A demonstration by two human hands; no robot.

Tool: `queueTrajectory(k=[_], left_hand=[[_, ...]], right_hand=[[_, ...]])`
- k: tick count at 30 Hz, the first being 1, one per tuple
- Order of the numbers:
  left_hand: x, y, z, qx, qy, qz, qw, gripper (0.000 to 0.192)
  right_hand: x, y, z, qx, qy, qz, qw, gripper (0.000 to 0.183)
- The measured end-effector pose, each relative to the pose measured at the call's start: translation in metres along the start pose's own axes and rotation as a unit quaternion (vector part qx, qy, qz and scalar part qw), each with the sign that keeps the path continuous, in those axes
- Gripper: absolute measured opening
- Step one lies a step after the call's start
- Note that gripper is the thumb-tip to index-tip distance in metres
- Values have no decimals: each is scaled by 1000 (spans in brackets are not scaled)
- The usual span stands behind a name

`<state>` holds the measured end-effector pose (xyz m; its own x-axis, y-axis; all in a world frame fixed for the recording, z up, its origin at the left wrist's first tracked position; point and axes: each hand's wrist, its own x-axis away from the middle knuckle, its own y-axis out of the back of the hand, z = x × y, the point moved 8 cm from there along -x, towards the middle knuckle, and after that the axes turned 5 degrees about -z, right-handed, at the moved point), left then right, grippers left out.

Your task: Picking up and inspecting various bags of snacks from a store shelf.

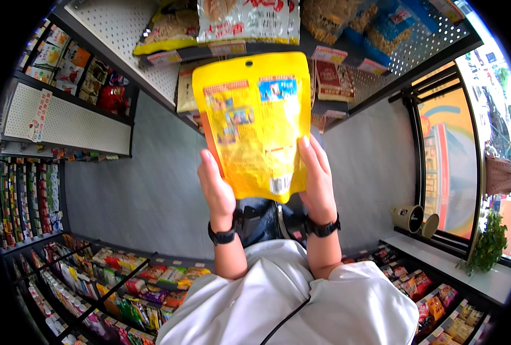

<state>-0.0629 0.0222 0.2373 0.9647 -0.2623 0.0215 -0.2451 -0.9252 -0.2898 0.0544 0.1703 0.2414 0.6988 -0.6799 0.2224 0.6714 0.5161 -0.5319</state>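
Observation:
A yellow plastic pouch [255, 129] with a hang hole, small pictures, print and a barcode is held up before me. My left hand [217, 185] grips its lower left edge; most of those fingers are hidden behind it. On the lower right edge, the thumb of my right hand [318, 179] rests on the near face. Both wrists wear black bands. Beyond the pouch's top edge, a white printed bag [249, 21] stands on a shelf, with a yellow-edged bag [173, 26] at its left and a blue bag [389, 30] at its right.
Ahead is a perforated metal shelf unit [367, 86] with price tags. Another shelf unit [74, 118] stands at the left. Racks of packaged snacks [152, 293] are behind me on both sides. At the right are a window, a beige bucket [406, 217] and a green plant [488, 246].

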Motion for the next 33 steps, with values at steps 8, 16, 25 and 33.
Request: queueTrajectory(k=[8,16,25,33], left_hand=[[-1,10,9,38,32,-10,999,68],[-1,18,19,-18,58,57,997,61],[2,6,29,82,130,129,980,58],[5,11,33,93,169,101,976,59]], right_hand=[[-5,-3,-25,-50,-60,49,996,49],[-4,-3,-25,-65,-52,25,996,47],[-3,-3,-20,-112,-60,33,991,45],[1,-3,-15,-101,-54,11,993,44]])
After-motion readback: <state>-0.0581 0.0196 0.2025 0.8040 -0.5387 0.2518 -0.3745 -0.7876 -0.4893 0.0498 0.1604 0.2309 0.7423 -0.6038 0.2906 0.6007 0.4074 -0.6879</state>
